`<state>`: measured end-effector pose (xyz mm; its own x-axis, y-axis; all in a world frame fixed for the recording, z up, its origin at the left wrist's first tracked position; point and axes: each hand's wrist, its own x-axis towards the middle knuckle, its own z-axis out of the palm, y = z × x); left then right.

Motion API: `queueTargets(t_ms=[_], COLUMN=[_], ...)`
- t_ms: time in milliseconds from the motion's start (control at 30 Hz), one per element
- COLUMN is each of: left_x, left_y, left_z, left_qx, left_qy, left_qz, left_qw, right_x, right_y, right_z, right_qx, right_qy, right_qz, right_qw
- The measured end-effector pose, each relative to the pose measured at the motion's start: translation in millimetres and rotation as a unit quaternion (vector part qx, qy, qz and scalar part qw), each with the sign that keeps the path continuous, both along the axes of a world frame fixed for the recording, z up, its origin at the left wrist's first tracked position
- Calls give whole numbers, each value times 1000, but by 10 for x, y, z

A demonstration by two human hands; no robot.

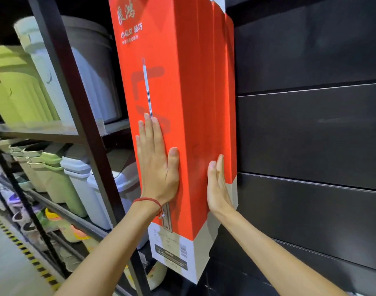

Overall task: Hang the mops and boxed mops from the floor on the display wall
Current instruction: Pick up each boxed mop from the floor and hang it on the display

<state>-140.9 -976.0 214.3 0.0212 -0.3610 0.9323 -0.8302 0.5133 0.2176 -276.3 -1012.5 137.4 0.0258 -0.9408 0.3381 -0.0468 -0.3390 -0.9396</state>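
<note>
A tall red boxed mop (161, 60) with a white bottom and a printed mop picture hangs upright against the black slatted display wall (311, 124). Behind it, closer to the wall, hang more red boxes (227, 82) of the same kind. My left hand (156, 163) lies flat on the front box's left face, thumb wrapped round its near edge. My right hand (218, 184) presses flat against the right side of the boxes, fingers pointing up. The box tops run out of view, so their hooks are hidden.
A dark metal rack (75, 103) stands just left of the boxes, holding green, white and grey bins (54, 171) and buckets (90, 67). Shoes (22, 214) fill its lowest shelf. A yellow-black striped line (28, 255) crosses the floor at lower left.
</note>
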Motion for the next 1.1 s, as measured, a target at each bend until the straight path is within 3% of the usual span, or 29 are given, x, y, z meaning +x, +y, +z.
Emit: queueTargets(t_ms=[200,700,1100], left_x=[0,-13,-34], left_y=[-14,-10,-21], left_z=[-4,20,-4], left_qx=[-8,-14,-17], left_qy=[7,9,6], left_qz=[8,2,-10], left_qw=[1000,1000,1000], right_x=[-198,-191,4], right_y=[-215,-310,4], right_z=[-33,-111,-301], right_qx=[34,44,29], right_qy=[19,55,29], right_qz=[-63,-11,7], right_qw=[997,997,999])
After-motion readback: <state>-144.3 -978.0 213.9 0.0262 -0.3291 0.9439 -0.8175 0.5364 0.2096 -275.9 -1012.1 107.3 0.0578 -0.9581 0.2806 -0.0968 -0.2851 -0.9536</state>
